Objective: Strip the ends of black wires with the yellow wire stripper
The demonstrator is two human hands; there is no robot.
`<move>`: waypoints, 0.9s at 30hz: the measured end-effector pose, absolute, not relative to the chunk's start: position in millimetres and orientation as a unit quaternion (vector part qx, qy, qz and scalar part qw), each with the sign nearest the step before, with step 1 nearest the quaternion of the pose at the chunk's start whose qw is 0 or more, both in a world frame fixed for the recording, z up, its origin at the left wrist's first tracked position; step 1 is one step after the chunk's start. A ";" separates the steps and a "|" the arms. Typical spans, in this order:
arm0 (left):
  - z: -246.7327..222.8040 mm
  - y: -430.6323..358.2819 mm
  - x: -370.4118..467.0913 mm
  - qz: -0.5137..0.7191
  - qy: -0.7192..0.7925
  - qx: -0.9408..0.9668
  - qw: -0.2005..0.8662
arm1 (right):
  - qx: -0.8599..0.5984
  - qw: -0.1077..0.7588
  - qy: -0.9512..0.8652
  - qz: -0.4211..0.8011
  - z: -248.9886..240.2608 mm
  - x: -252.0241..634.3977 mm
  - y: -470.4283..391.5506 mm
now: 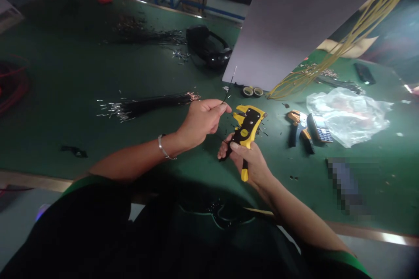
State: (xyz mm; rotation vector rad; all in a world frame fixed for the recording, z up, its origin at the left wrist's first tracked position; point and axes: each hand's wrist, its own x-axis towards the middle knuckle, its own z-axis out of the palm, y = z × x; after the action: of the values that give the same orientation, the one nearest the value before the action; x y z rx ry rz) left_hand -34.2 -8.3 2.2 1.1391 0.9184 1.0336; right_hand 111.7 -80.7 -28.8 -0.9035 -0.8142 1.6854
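Note:
My left hand [204, 123] pinches a thin black wire [230, 85] between thumb and fingertips; the wire's bright tip points up. Just to the right, my right hand [247, 157] is wrapped round the handles of a yellow and black wire stripper [249, 126], its jaws up and facing my left hand. Small dark scraps lie behind the tool. A bundle of black wires [153, 105] rests on the green table [114, 69], left of my left hand, with silvery ends at the left and coppery ends at the right.
Behind stand a black headset-like object [207, 48], two tape rolls [252, 91] and a large grey panel [288, 17]. Yellow wires [347, 43] hang at the right, above a clear plastic bag [352, 115], a second stripper [301, 130] and a keypad phone [321, 127].

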 end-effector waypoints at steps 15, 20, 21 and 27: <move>3.3 -19.3 -31.4 0.459 0.362 0.469 0.662 | -0.364 0.519 -0.351 0.689 -30.4 106.2 -78.0; 3.6 -20.6 -31.3 0.473 0.378 0.489 0.628 | -0.363 0.515 -0.355 0.690 -30.9 102.8 -78.1; 3.8 -21.0 -31.3 0.476 0.379 0.490 0.624 | -0.359 0.516 -0.355 0.691 -30.8 102.2 -78.3; 5.2 -23.8 -31.1 0.495 0.375 0.491 0.612 | -0.357 0.517 -0.365 0.687 -30.9 99.8 -79.3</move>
State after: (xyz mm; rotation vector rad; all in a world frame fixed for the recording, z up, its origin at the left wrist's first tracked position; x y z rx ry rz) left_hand -31.1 -23.8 5.2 1.1323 0.8646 1.1410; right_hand 99.8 -79.3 -30.9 -0.8573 -0.8756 1.6502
